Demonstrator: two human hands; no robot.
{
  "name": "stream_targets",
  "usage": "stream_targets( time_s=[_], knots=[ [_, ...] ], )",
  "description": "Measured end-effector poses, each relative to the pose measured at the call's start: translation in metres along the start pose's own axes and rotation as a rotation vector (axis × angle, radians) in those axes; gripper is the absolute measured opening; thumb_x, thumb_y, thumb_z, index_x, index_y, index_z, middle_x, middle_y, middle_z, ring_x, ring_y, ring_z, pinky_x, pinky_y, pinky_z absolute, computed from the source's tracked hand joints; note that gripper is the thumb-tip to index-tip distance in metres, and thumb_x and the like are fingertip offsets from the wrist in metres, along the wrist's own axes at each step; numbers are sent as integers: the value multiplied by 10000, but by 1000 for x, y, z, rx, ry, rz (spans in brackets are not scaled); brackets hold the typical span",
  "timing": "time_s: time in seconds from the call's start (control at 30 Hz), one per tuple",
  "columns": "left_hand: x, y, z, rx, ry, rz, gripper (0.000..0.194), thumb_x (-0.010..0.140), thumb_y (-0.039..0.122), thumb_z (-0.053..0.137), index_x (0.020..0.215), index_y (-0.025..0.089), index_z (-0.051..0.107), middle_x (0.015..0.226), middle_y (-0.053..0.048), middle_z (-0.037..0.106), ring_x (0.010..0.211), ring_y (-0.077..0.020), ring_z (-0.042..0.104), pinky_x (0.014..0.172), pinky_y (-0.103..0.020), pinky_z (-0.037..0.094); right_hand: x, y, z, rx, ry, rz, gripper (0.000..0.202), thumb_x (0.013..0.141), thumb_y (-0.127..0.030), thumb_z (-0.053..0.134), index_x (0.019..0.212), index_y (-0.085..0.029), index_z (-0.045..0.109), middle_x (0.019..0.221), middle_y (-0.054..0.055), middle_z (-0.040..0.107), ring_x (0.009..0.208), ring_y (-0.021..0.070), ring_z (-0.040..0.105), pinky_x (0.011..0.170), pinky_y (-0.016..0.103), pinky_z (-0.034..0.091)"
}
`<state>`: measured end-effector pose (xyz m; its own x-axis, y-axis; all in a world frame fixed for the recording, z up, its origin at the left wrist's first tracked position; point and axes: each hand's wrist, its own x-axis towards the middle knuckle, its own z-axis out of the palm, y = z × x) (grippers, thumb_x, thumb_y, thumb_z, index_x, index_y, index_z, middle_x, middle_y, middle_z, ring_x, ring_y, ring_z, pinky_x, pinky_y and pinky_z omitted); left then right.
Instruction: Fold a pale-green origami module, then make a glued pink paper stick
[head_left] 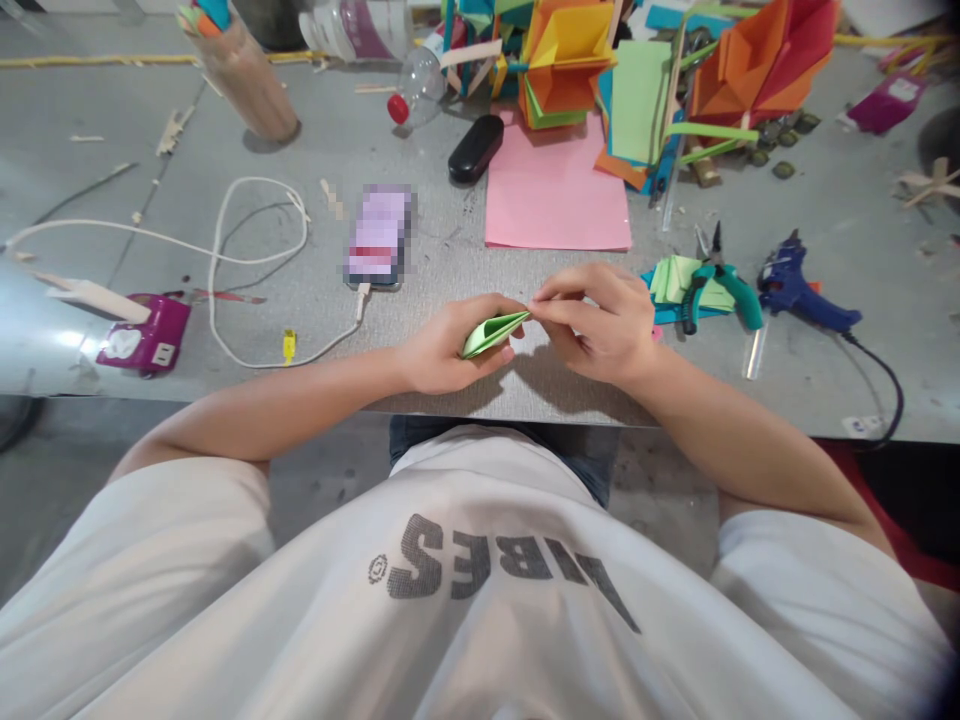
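A piece of folded green paper (pixel 495 333) rests in my left hand (pixel 459 345), whose fingers and thumb wrap round it. Its layers stand slightly apart at the left end and narrow to a point on the right. My right hand (pixel 596 318) pinches that pointed tip between thumb and fingertips. Both hands are just above the table's near edge. Right of my right hand lie a stack of green and blue paper pieces (pixel 670 280) and teal-handled pliers (pixel 720 283) on top of it.
Pink paper sheets (pixel 559 200) lie ahead, beside a black case (pixel 475 150). A phone (pixel 380 232) with a white cable (pixel 330 345) is left of centre. A blue glue gun (pixel 806 280) lies at the right. Orange folded-paper shapes (pixel 765 70) and a plastic bottle (pixel 420 85) stand at the back.
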<state>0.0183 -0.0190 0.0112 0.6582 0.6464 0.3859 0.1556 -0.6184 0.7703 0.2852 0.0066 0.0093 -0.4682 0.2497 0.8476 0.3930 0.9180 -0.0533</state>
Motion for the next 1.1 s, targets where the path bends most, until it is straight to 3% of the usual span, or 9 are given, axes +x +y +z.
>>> stream_targets(
  time_s=[0.23, 0.43, 0.57, 0.93, 1.1],
  knots=[
    [0, 3, 0, 22, -4, 2, 395, 1051, 353, 749, 1414, 210, 693, 1277, -122, 848, 1082, -228, 831, 967, -384, 648, 7, -7, -5, 53, 41, 19, 223, 1044, -280, 725, 1262, -320, 712, 1116, 32, 809, 820, 200, 771, 704, 358, 632],
    [-1, -1, 1, 94, 13, 37, 396, 1020, 294, 746, 1403, 211, 690, 1312, -121, 845, 1119, -246, 834, 971, -379, 645, 9, -16, 0, 72, 65, -75, 230, 988, -142, 765, 1169, -280, 733, 1094, 17, 813, 740, 150, 689, 669, 325, 593],
    [-1, -2, 3, 113, 29, 60, 401, 1011, 295, 762, 1396, 214, 686, 1311, -113, 838, 1132, -250, 830, 961, -365, 637, 6, -17, 3, 87, 50, -43, 204, 1026, -181, 754, 1195, -294, 733, 1114, 1, 817, 817, 153, 727, 712, 318, 579],
    [-1, -9, 6, 94, 39, 81, 437, 1024, 442, 786, 1384, 217, 680, 1267, -128, 830, 1076, -246, 812, 936, -376, 642, 0, -18, 3, 133, 3, 17, 235, 1047, -211, 706, 1243, -336, 739, 1114, 7, 835, 874, 172, 796, 757, 327, 625],
    [-2, -8, 5, 86, 42, 77, 448, 1041, 447, 767, 1409, 212, 667, 1275, -137, 824, 1076, -243, 806, 941, -377, 642, -2, -16, 2, 92, -38, 93, 103, 1052, -278, 711, 1139, -308, 755, 1072, 27, 829, 853, 182, 799, 728, 347, 638]
  ],
)
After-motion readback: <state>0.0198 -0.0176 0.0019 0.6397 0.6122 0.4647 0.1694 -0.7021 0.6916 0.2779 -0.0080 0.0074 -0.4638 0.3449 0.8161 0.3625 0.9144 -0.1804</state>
